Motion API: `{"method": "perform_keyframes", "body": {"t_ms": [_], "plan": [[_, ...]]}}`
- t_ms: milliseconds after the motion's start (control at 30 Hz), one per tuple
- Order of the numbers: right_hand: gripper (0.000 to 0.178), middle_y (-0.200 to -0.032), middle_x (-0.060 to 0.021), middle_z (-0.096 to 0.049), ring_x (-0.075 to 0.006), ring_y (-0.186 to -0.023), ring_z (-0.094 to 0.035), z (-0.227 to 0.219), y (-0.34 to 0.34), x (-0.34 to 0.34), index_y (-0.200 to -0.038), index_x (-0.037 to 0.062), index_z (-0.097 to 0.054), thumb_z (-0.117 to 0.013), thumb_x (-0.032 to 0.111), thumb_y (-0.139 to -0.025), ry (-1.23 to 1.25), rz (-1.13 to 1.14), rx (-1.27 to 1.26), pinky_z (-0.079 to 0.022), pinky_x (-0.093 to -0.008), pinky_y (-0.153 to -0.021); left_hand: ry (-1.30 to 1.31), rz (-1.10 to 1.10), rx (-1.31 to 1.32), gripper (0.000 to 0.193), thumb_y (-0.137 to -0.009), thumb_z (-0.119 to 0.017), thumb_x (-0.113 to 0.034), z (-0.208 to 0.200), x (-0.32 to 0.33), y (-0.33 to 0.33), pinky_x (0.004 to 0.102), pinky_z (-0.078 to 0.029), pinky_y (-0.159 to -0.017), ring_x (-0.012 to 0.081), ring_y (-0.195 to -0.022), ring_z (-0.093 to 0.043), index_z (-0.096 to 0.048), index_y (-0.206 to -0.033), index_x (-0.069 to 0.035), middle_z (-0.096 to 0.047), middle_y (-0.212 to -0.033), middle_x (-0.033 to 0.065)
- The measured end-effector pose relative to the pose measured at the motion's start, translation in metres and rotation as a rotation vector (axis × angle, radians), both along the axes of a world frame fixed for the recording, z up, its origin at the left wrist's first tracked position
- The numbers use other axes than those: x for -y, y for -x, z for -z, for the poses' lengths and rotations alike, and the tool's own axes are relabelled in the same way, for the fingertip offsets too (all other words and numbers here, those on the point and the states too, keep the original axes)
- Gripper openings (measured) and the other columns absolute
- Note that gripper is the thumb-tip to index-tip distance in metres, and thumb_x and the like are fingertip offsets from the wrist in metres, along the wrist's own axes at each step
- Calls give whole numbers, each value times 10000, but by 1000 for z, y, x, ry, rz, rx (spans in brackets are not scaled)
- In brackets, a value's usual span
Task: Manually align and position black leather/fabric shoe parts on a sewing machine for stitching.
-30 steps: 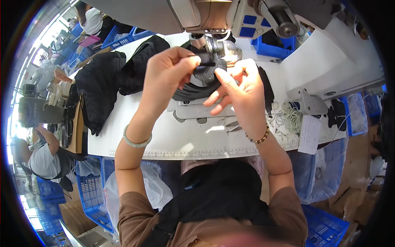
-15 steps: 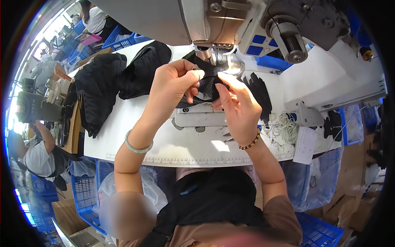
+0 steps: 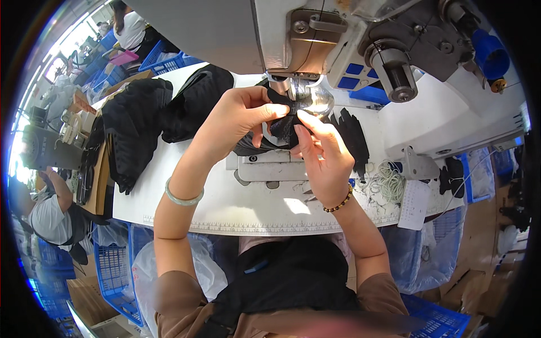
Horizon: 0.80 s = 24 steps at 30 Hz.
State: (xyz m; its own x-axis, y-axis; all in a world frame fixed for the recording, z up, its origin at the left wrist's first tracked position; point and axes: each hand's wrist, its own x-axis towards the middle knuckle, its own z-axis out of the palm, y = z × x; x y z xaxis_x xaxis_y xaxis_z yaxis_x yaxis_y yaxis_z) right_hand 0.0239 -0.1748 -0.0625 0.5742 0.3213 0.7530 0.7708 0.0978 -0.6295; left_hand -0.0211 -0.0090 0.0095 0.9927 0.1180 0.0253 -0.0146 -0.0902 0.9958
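Note:
Black fabric (image 3: 280, 128) is held between my hands, close under the head of a sewing machine (image 3: 276, 39). My left hand (image 3: 245, 115) pinches its left side between thumb and fingers, with a strip of the cloth standing up beside the thumb. On the other side, my right hand (image 3: 328, 152) grips the fabric's edge between thumb and forefinger. The fingertips of both hands are nearly together. Part of the cloth hangs over the machine's low bed (image 3: 270, 167). The needle area is mostly hidden behind the cloth and a clear guard (image 3: 320, 98).
Black garment piles (image 3: 138, 127) lie on the white table's left. More black pieces (image 3: 352, 135), tangled pale cord (image 3: 389, 183) and small scissors (image 3: 310, 195) are to the right. Blue crates (image 3: 110, 265) stand below the table. Other people (image 3: 53, 217) sit at the left.
My left thumb has moved slightly right, nearer my right fingers. A strip of the black fabric now stands up between my hands. The whole view has shifted a little.

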Motion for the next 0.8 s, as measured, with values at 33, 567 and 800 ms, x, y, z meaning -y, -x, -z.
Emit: {"method": "perform_keyframes", "body": {"t_ms": [33,567,800], "plan": [[254,-984,-120,-597,-94,-611,-612,0,0,0,-1113,-16,-568,-578,-22,-859,7,7,10,-518,-200,-524,17,-8,0,192,-807,-658,-163,0,0,0,177,-368,-395,68,-446,-487,-606,-781,20,-570,-663,38],[215,-788,-70,-571,-91,-558,-582,-19,6,5,-1079,23,-600,-595,32,-865,157,155,120,-464,-205,-489,313,-35,-43,128,-808,-615,-84,0,6,-7,195,-416,-405,85,-472,-519,-597,-809,43,-575,-686,50],[215,-794,-67,-579,-86,-541,-577,-21,4,2,-1083,31,-599,-595,47,-869,151,187,92,-460,-211,-480,361,-31,-38,121,-816,-595,-67,2,3,-12,199,-412,-405,86,-495,-536,-604,-846,51,-586,-703,61]]}}
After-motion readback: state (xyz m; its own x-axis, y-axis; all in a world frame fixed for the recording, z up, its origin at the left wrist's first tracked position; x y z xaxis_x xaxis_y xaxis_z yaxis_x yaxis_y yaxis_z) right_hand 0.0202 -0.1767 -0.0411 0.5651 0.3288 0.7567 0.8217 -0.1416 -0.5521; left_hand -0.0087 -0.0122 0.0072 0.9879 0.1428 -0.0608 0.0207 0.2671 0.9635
